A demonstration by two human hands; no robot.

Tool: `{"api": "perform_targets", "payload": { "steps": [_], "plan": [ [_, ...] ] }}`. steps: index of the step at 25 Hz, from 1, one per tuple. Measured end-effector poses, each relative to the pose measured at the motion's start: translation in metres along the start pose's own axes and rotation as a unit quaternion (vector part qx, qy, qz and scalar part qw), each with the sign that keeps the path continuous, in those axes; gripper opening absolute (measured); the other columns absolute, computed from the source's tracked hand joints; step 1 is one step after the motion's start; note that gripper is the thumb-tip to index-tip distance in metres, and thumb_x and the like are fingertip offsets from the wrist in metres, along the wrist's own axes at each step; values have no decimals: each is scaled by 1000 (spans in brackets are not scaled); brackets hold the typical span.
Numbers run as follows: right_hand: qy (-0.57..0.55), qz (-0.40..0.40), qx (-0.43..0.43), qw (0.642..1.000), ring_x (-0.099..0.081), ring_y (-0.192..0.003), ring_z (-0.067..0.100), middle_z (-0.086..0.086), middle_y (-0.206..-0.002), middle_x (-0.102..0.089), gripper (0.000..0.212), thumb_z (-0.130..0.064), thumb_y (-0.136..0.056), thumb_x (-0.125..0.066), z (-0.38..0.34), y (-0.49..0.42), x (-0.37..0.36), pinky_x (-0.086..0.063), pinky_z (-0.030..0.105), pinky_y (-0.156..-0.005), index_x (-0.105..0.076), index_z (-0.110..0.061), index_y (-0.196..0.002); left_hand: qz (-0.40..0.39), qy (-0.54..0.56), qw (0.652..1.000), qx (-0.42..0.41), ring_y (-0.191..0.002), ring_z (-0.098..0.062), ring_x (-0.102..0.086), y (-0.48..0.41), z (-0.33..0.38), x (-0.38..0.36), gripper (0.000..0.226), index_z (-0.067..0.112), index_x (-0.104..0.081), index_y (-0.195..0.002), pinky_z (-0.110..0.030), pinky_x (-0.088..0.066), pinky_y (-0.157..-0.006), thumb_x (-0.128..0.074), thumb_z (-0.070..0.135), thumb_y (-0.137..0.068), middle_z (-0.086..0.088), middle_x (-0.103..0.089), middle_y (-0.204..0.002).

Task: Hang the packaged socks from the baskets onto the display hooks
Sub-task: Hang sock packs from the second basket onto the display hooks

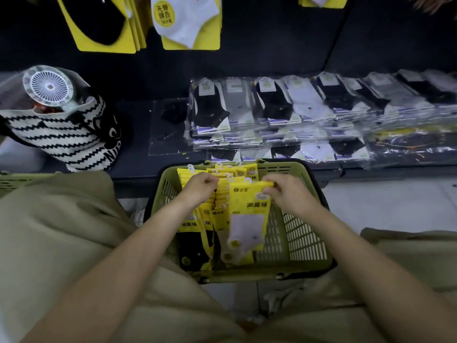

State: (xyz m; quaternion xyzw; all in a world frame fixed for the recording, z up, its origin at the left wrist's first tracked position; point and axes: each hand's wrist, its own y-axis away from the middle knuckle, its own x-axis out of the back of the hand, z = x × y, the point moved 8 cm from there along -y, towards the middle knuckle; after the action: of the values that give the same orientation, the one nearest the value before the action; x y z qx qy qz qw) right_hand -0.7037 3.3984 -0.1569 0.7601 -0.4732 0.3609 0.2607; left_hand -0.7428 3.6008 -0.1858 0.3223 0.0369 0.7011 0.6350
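Yellow sock packs (pixel 217 220) fill the green basket (pixel 306 233) under both grips, where the right grip (pixel 289 194) pinches the top of one pack (pixel 248 211) and the left grip (pixel 201 185) holds others beside it, so most hanging is left to do.

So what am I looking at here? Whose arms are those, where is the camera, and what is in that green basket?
No machine here: these are a person's bare arms, filmed by one camera worn on the head, looking down. The green basket holds yellow sock packs. The right hand pinches the top of one pack with a white sock; the left hand grips the tops of others. Behind, clear-wrapped socks lie stacked on a dark shelf, beside a striped bag with a small fan. More yellow packs hang above.
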Motion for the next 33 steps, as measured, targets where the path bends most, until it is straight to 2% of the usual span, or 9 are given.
{"api": "perform_targets", "payload": {
  "steps": [4, 8, 12, 16, 19, 21, 26, 29, 33],
  "plan": [
    [-5, -112, -6, 994, -64, -100, 25, 9, -113, -66, 25, -22, -92, -57, -2, 11, -86, -50, 36, -82, -61, -15, -116, 27, 84, 989, 119, -109, -28, -51, 12, -61, -17, 28, 10, -55, -121, -31, -42, -74, -42, 21, -99, -7, -52, -116],
    [9, -122, -98, 988, -61, -100, 25, 11, -123, -57, 50, -32, -85, -66, 34, 14, -112, -49, 35, -79, -44, -18, -128, 40, 84, 979, 183, -63, -13, -37, 12, -101, -35, 24, 18, -46, -74, -31, -33, -65, -40, 13, -97, 4, -38, -73],
    [-44, -117, -144, 982, -55, -117, 27, 6, -142, -44, 84, -31, -79, -73, 47, 10, -121, -47, 43, -96, -22, -23, -144, 19, 64, 981, 185, -62, -9, -37, 4, -105, -43, 34, 25, -39, -65, -30, -34, -75, -43, 6, -93, 6, -41, -71],
    [-121, -50, -156, 979, -55, -117, 26, 4, -138, -47, 77, -21, -78, -74, 48, 7, -124, -47, 46, -96, -28, -27, -140, -2, 39, 985, 168, -61, -20, -34, 0, -104, -47, 21, 14, -42, -71, -33, -28, -64, -45, 2, -89, -5, -42, -72],
    [-35, -70, -130, 988, -58, -109, 25, 4, -137, -45, 68, -27, -80, -72, 46, 5, -127, -47, 43, -93, -33, -30, -136, -10, 29, 988, 151, -58, -20, -36, -1, -103, -54, 18, 12, -46, -73, -27, -27, -55, -48, 0, -87, -4, -43, -67],
    [-2, -87, -110, 990, -53, -116, 27, 5, -139, -45, 68, -29, -81, -71, 45, 4, -128, -45, 41, -96, -33, -30, -137, -20, 37, 990, 138, -72, -22, -48, -3, -101, -63, 11, 9, -55, -92, -28, -36, -60, -51, 1, -86, -3, -50, -77],
    [12, -104, -109, 989, -44, -128, 28, 5, -142, -45, 75, -33, -81, -70, 43, 7, -131, -41, 41, -100, -28, -25, -143, -8, 61, 988, 141, -104, -19, -47, -5, -102, -65, 52, 7, -35, -137, -30, -40, -81, -55, 5, -89, -2, -51, -115],
    [-9, -119, -132, 984, -50, -121, 29, 8, -134, -51, 70, -33, -79, -73, 48, 8, -131, -46, 40, -97, -35, -26, -137, -23, 36, 988, 148, -128, -28, -42, -5, -102, -65, 70, 7, -21, -147, -35, -42, -96, -59, 8, -88, -11, -38, -144],
    [-109, -132, -186, 968, -54, -116, 24, 4, -123, -58, 67, -24, -74, -78, 58, 18, -138, -44, 34, -91, -40, -19, -129, -63, 20, 991, 114, -125, -26, -45, 1, -97, -73, 69, 12, -28, -144, -29, -45, -90, -64, 5, -85, -9, -41, -142]
  ]
}}
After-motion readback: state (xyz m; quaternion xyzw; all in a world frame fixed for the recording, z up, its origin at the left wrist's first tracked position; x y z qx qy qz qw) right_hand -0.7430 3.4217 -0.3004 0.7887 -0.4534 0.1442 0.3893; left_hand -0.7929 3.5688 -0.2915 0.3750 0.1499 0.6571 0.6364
